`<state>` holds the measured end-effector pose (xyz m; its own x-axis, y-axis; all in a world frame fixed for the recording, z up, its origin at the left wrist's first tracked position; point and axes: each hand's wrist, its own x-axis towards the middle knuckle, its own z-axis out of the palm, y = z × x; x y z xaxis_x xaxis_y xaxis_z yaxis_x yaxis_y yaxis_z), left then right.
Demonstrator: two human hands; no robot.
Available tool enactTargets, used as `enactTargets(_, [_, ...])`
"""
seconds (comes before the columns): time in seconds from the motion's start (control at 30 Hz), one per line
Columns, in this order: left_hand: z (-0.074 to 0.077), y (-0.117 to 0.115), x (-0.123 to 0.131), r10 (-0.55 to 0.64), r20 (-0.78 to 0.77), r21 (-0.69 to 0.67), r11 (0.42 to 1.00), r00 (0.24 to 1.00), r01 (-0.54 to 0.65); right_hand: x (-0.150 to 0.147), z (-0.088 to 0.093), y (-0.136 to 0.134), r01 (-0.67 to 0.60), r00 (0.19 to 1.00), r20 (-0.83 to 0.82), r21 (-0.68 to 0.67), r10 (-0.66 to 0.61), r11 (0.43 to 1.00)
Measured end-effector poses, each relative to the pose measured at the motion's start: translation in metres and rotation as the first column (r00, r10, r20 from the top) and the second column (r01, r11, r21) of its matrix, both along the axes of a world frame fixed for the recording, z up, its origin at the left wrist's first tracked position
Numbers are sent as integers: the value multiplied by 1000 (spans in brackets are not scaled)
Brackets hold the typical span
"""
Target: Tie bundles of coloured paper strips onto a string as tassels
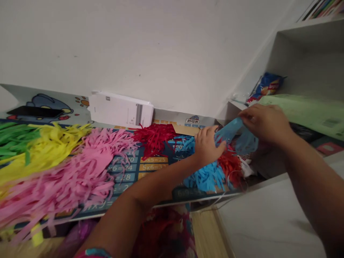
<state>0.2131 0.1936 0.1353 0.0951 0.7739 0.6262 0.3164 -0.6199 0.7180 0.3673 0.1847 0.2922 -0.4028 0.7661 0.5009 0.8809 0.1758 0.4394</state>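
While the right hand [264, 123] pinches the upper edge of a light-blue fringed piece [229, 130], look at how it hangs: right in the gap between the hands, above the right part of the worktop [125, 177]. Its long axis slants down and leftward from those pinching fingertips to the left hand [209, 145], with a second flap drooping under the right. And the left? Thumb and fingers stand apart around the lower-left end; whether they grip it, I can't tell. Neither hand is plainly nearer, though the right sits higher. Just below lies a bright-blue fringe bundle [208, 177], an orange-red one [231, 166] beside it; the crimson bundle [156, 138] rests left of the left hand.
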Motion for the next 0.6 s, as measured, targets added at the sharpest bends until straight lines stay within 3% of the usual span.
enactTargets(0.07, [21,-2,1,-19,105,-6,1000,994,20,-22,-7,-3,-77,995,54,-42,80,996])
enactTargets(0.13, [29,7,-5,-19,125,-59,998,992,26,-44,-15,-6,-179,980,73,-53,183,982])
enactTargets(0.23, [16,23,-41,73,43,-97,993,996,-68,-76,-29,-7,-347,936,57,-16,348,938])
enactTargets(0.33, [-6,19,-110,274,-108,-41,959,956,-280,-108,-53,-9,-499,866,2,12,499,866])
enactTargets(0.4, [-11,-5,-163,437,-192,98,899,879,-426,-132,-76,-16,-611,788,-58,57,613,790])
enactTargets(0.47, [-3,-47,-208,580,-266,316,807,770,-498,-154,-101,-29,-714,672,-144,131,726,688])
enactTargets(0.53, [11,-95,-236,678,-350,502,719,647,-481,-174,-123,-44,-772,561,-242,191,791,606])
enactTargets(0.6, [20,-138,-247,732,-451,584,674,510,-452,-187,-143,-57,-796,491,-315,217,812,565])
